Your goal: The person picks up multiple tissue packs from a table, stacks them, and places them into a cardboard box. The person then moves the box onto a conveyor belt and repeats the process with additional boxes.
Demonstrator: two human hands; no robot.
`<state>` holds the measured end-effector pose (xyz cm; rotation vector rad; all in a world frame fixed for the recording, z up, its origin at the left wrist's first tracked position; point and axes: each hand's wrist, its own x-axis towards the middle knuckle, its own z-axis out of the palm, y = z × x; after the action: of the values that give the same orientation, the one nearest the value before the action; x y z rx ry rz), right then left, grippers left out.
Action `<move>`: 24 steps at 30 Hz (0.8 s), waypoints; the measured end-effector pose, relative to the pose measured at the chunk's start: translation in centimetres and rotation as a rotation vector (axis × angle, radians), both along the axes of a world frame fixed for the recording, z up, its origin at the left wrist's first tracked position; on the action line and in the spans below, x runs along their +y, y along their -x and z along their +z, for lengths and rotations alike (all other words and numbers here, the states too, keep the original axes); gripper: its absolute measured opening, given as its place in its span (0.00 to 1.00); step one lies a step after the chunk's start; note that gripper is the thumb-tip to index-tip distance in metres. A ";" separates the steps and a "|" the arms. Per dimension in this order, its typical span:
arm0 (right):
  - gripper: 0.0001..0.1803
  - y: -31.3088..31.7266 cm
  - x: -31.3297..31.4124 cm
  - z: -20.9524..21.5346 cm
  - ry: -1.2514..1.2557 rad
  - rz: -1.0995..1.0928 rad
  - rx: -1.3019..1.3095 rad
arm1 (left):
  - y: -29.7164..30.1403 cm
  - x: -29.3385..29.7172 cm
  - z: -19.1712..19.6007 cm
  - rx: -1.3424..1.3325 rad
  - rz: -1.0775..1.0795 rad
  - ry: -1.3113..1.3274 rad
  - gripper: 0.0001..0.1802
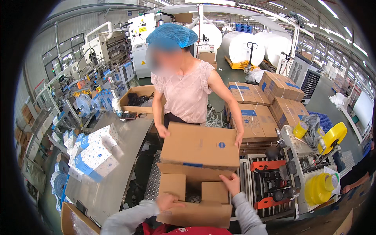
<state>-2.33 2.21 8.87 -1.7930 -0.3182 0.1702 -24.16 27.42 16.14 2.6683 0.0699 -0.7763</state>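
In front of me stands an open cardboard box (194,215), its flaps partly folded in and a dark gap at the middle. What lies inside is mostly hidden. My left hand (169,201) grips its left edge, fingers lying over the flap. At the far right corner, my right hand (232,185) holds the edge between thumb and fingers. Just beyond is a second cardboard box (199,145) with blue tape, tilted toward me. A co-worker in a blue hair net holds that box with one hand at each side.
On the left, a metal table (129,135) carries white-and-blue printed packs (96,150). Right of the boxes runs a roller conveyor machine (270,182) with red parts. Taped cartons (254,117) are stacked behind it. A yellow fan (332,138) stands at the right.
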 end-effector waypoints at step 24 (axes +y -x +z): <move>0.23 6.4 -4.5 -34.1 0.020 -0.026 0.515 | 13.8 22.7 -15.4 -0.653 0.829 0.556 0.32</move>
<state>-8.71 -2.25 -25.21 -1.7031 0.0751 0.6040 -37.93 50.10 0.75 1.9470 0.6303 0.3051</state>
